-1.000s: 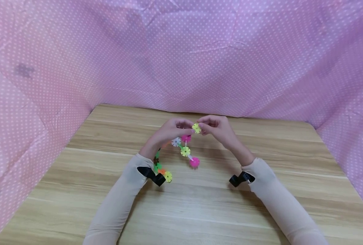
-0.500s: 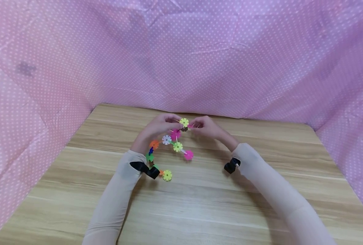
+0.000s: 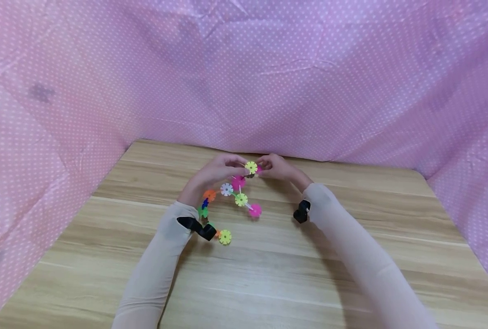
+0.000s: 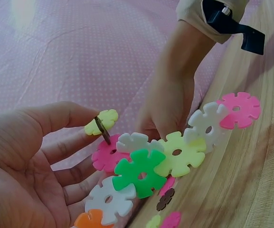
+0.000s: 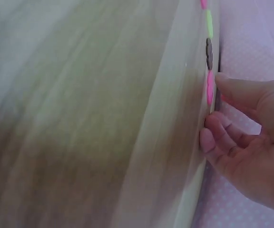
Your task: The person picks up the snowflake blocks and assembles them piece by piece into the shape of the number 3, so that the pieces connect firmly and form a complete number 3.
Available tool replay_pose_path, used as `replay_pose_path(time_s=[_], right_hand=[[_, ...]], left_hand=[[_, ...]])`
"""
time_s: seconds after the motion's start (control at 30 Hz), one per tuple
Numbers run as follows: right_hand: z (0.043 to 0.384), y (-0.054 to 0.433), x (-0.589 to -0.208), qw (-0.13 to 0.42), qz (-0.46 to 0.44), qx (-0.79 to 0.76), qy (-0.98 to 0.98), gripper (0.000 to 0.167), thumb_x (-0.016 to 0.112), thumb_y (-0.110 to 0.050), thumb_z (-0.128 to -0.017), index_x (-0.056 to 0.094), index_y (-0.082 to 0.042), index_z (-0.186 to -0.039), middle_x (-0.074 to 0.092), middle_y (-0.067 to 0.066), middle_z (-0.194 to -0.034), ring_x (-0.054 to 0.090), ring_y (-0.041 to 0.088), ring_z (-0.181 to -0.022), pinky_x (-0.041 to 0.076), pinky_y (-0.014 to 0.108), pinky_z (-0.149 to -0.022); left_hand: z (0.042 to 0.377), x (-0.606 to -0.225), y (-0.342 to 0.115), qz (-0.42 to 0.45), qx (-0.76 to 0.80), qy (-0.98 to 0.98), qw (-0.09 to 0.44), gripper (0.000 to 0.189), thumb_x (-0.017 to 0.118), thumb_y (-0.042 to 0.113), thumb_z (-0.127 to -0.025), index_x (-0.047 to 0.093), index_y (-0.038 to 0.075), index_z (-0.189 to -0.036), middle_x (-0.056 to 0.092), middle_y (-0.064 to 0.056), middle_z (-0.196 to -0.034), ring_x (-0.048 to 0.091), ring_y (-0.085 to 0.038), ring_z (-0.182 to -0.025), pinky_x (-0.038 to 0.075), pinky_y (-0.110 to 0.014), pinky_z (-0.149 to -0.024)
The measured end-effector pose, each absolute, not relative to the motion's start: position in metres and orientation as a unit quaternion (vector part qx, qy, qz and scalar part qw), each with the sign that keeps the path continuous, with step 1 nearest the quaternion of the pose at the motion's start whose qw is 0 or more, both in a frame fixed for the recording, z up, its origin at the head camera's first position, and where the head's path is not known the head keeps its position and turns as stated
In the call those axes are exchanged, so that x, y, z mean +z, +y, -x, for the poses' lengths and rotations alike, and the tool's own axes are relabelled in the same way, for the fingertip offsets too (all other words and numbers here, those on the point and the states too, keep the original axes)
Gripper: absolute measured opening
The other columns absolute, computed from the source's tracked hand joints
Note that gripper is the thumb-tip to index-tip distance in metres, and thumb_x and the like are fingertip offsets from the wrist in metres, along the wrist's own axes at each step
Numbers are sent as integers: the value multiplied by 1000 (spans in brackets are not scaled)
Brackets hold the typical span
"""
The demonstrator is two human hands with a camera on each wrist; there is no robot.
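My left hand [image 3: 218, 172] grips a chain of slotted snowflake discs near one end, its fingertips at a brown disc [image 4: 102, 129] and a yellow disc [image 3: 251, 167]. From there hang pink, white, green and yellow-green discs; a pink disc [image 3: 255, 210] ends one branch. Another branch curves past an orange disc [image 3: 209, 195] down to a yellow disc [image 3: 225, 237]. My right hand [image 3: 278, 167] meets the left from the other side, thumb and fingers pinching a pink disc [image 5: 210, 88]. A brown disc [image 5: 209, 54] lines up with it edge-on. The right index fingertip is partly hidden.
The wood-grain table [image 3: 268, 274] lies below both hands. Pink dotted cloth [image 3: 244, 82] hangs behind its far edge and at the sides. Black wrist cameras [image 3: 206, 231] are strapped over the light sleeves, the left one overlapping part of the chain.
Over the second both hands shifted left, the right wrist most. The right fingertips went from the yellow disc to the pink one. In the last half second the chain moved only slightly.
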State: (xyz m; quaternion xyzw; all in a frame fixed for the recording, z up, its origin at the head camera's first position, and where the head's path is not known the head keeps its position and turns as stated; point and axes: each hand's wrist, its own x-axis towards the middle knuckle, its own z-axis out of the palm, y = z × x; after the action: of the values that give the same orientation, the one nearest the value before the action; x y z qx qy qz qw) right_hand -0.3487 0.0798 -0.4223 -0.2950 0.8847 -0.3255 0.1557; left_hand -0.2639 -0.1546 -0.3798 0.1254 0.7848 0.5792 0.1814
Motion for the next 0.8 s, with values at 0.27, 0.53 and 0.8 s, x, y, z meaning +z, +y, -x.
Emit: replay_pose_path(time_s=[0.27,0.53,0.8], right_hand=[[355,94,-430,178,298,-335,876,51,74,-7,-91,58,-1,-140,53,21,-132,52,34,-120,47,47,-108],[359,92,-436,180,305,-348,868,46,74,-11,-93,62,-1,-137,53,17,-121,47,27,-106,42,32,-91],[359,86,-438,159,303,-353,871,39,74,-8,-93,66,1,-130,54,17,-118,47,25,-100,40,27,-84]], left_hand=[[264,-380,-155,-123,583,782,182,33,67,21,-99,65,8,-129,66,-15,-124,63,-21,-108,56,-39,-96],[264,-383,-156,-128,599,768,186,31,66,18,-99,66,6,-128,64,-22,-129,63,-18,-103,57,-37,-94],[265,-384,-155,-129,589,777,181,30,68,20,-99,68,8,-127,66,-15,-122,62,-22,-106,56,-36,-92]])
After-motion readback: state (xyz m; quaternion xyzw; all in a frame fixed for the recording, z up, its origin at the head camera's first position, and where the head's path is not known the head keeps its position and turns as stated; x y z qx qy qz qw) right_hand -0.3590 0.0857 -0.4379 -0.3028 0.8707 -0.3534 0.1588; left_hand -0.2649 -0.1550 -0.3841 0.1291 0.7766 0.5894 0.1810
